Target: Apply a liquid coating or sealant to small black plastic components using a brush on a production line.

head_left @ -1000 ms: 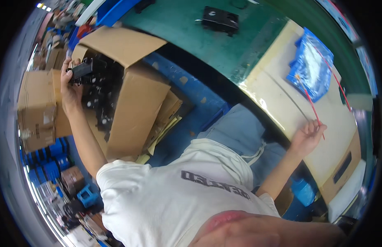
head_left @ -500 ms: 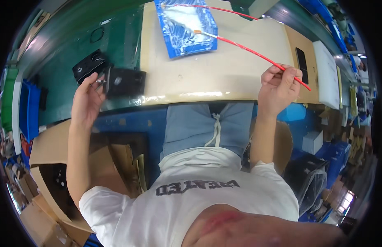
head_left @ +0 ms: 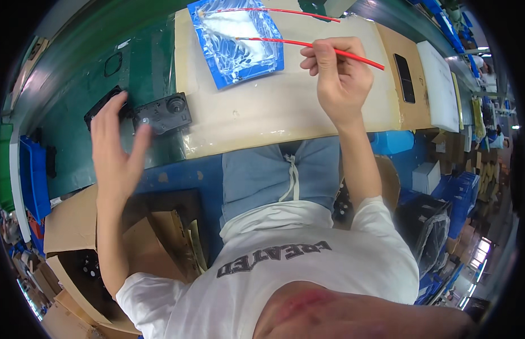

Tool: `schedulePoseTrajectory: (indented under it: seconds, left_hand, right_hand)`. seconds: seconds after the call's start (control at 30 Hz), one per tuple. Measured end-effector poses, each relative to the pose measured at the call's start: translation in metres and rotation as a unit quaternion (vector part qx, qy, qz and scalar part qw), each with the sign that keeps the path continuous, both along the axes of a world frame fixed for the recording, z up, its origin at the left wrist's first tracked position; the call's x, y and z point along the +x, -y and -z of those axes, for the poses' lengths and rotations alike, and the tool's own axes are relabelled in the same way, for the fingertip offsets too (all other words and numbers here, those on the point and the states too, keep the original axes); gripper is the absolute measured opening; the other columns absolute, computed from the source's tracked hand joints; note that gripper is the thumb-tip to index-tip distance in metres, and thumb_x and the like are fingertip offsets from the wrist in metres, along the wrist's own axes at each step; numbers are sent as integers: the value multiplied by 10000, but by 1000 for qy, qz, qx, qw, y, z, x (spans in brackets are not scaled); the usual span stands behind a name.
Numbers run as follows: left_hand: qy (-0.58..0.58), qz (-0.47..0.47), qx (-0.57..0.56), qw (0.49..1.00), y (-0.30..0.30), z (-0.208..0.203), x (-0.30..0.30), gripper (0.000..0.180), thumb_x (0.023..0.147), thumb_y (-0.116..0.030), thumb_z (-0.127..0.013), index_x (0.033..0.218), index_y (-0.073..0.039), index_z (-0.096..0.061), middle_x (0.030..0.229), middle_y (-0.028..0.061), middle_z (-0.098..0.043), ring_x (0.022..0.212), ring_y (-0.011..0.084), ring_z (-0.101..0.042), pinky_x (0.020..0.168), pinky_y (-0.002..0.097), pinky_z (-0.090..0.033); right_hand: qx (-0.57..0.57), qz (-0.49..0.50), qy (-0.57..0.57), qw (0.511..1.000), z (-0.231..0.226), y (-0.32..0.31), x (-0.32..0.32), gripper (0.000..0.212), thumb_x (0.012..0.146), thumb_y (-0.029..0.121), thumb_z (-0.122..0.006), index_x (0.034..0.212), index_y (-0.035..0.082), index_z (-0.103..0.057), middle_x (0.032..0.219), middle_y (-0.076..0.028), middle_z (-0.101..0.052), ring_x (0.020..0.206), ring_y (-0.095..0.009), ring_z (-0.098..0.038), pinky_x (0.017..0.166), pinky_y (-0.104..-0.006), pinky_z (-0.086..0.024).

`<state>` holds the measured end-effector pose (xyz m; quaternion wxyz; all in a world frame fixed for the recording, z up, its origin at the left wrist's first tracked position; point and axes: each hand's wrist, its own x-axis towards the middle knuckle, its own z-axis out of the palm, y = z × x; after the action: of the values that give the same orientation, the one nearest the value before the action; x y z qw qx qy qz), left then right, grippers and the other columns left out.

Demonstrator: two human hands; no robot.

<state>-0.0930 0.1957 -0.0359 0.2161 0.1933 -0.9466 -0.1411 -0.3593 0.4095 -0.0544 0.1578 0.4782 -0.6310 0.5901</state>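
My right hand [head_left: 344, 79] pinches a thin red-handled paintbrush [head_left: 291, 42] over the table. The brush tip is over the blue tray [head_left: 223, 81], which holds a white substance and crinkled clear film; whether it touches the white cannot be told. A second red brush [head_left: 285, 10] lies across the tray's far end. At the left, my left hand [head_left: 114, 150] has its fingers apart, slightly blurred, with nothing gripped. Its fingertips partly cover a black part [head_left: 100, 107]. Beside its thumb a black boxy housing [head_left: 169, 114] with a round opening rests on the green mat.
The green mat [head_left: 64, 152] covers the left of the table, with a thin black ring [head_left: 113, 64] on it. A phone [head_left: 404, 78] lies on cardboard at the right, beside a white foam block [head_left: 437, 85]. Below the table edge stands an opened cardboard box [head_left: 70, 220].
My left hand has let go of the black housing, which now lies on the mat. My right hand has moved left and away from me, carrying the brush tip further over the tray.
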Motion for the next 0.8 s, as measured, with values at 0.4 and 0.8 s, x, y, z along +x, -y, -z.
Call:
schedulePoseTrajectory:
  seconds: [0.4, 0.8]
  left_hand:
    - [65, 51, 109, 991, 4, 21, -1, 640, 732, -36, -706, 1327, -41, -472, 1314, 142, -492, 1152, 309, -502, 1012, 377, -402]
    - [9, 82, 82, 993, 6, 26, -1, 664, 612, 71, -735, 1227, -31, -508, 1247, 129, -542, 1116, 302, -525, 1004, 380, -412]
  right_hand:
    - [106, -5, -106, 989, 9, 9, -3, 69, 920, 87, -633, 890, 27, -618, 700, -23, -626, 445, -106, -432, 421, -229, -350]
    - [39, -20, 120, 992, 2, -3, 8, 124, 944, 111, -607, 904, -3, -580, 723, -109, -671, 559, -138, -632, 484, -190, -481]
